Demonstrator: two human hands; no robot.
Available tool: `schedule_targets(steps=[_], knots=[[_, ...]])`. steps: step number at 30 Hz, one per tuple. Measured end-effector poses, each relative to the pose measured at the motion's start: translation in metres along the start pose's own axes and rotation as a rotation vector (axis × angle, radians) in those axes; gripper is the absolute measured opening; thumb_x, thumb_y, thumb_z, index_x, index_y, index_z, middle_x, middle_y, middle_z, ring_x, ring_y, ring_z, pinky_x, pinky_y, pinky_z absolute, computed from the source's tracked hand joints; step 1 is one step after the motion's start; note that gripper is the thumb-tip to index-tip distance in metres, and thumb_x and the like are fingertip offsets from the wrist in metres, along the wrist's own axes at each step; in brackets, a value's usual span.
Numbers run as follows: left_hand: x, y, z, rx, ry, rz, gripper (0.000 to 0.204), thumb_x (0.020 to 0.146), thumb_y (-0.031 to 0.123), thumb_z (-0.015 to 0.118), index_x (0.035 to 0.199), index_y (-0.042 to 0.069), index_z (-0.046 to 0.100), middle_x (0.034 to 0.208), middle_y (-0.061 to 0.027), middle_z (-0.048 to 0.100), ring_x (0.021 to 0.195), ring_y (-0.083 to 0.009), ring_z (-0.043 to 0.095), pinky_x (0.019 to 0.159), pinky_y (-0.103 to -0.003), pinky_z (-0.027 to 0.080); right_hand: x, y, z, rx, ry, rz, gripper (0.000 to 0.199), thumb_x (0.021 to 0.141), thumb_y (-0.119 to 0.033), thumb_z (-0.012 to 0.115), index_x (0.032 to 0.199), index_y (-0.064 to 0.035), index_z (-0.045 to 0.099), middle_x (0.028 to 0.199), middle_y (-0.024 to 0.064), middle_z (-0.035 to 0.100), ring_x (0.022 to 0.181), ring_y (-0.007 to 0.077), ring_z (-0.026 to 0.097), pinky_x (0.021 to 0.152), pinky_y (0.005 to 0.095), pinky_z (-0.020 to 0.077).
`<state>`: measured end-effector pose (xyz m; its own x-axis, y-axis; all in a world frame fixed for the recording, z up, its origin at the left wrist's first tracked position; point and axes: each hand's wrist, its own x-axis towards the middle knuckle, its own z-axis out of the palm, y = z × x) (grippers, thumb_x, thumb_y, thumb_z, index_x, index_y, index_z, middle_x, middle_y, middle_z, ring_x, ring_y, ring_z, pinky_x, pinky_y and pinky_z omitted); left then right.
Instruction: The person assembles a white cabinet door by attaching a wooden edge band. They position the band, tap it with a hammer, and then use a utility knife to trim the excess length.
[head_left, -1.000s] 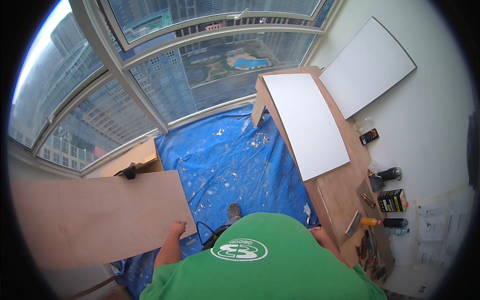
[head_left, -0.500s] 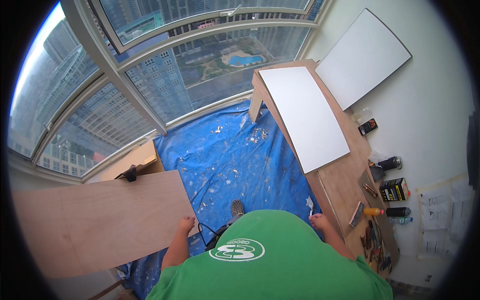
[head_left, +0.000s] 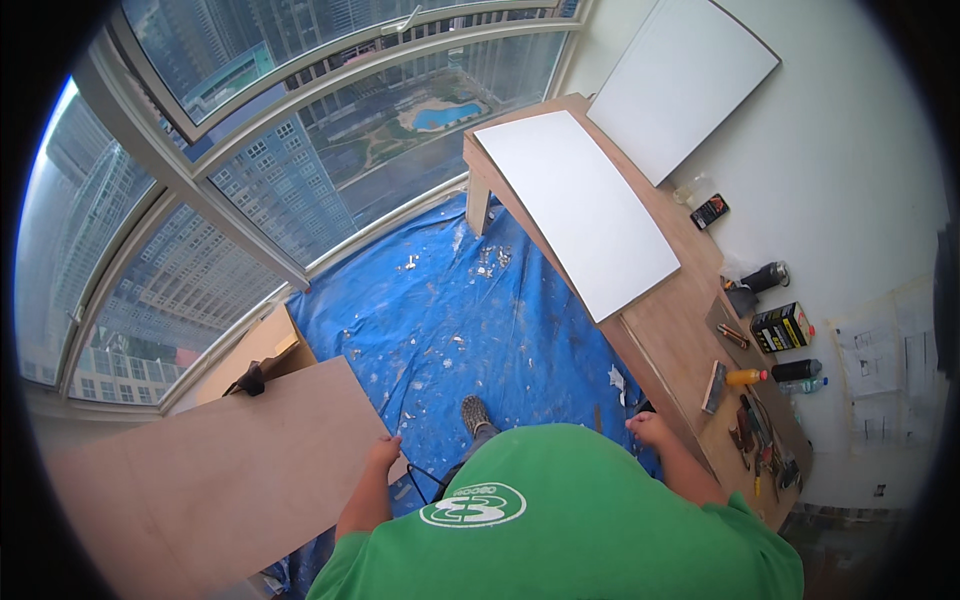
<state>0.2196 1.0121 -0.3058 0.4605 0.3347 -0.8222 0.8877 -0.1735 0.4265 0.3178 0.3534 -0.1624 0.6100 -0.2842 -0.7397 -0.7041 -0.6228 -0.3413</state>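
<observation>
Left hand [head_left: 383, 452] curls at plywood panel [head_left: 220, 460], near left; right hand [head_left: 648, 428] curls near workbench [head_left: 648, 352], right; pinching anything: cannot tell; blue sheet [head_left: 395, 335] presumably catches debris [head_left: 493, 262]

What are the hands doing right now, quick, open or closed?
Left hand: loosely closed, nothing visible in it.
Right hand: loosely closed, nothing visible in it.

The left hand [head_left: 383, 452] and right hand [head_left: 649, 429] sit well apart, either side of the torso [head_left: 570, 500]. Both have their fingers [head_left: 633, 424] curled in; the forearms [head_left: 692, 477] angle forward.
</observation>
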Motion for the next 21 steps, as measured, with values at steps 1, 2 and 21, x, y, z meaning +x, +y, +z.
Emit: schedule_targets(steps=[1, 2, 21], knots=[[0.005, 0.011, 0.003, 0.001, -0.019, 0.022, 0.033, 0.092, 0.033, 0.067, 0.100, 0.001, 0.067, 0.084, -0.0088, 0.069, 0.067, -0.0172, 0.065, 0.056, -0.032, 0.049, -0.002, 0.003, 0.000, 0.008, -0.005, 0.023, 0.031, 0.085, -0.031, 0.076, 0.097, -0.0030, 0.073, 0.083, 0.0087, 0.071, 0.074, 0.0167, 0.066, 0.070, 0.0352, 0.0526], [0.009, 0.023, 0.006, 0.000, -0.034, 0.050, 0.032, 0.093, 0.034, 0.066, 0.102, 0.003, 0.067, 0.086, -0.0081, 0.069, 0.067, -0.0159, 0.065, 0.053, -0.031, 0.047, -0.003, 0.006, 0.001, 0.026, 0.010, 0.010, 0.031, 0.085, -0.031, 0.077, 0.098, -0.0032, 0.073, 0.084, 0.0084, 0.071, 0.075, 0.0166, 0.065, 0.071, 0.0352, 0.0524], [-0.009, 0.046, 0.036, 0.526, -0.199, 0.379, 0.031, 0.093, 0.031, 0.066, 0.102, 0.001, 0.063, 0.080, -0.0101, 0.067, 0.060, -0.0217, 0.065, 0.045, -0.034, 0.045, -0.096, 0.234, 0.083, 0.400, 0.182, 0.151, 0.032, 0.083, -0.039, 0.078, 0.090, -0.0082, 0.072, 0.082, 0.0065, 0.069, 0.073, 0.0187, 0.063, 0.066, 0.0372, 0.0512]])
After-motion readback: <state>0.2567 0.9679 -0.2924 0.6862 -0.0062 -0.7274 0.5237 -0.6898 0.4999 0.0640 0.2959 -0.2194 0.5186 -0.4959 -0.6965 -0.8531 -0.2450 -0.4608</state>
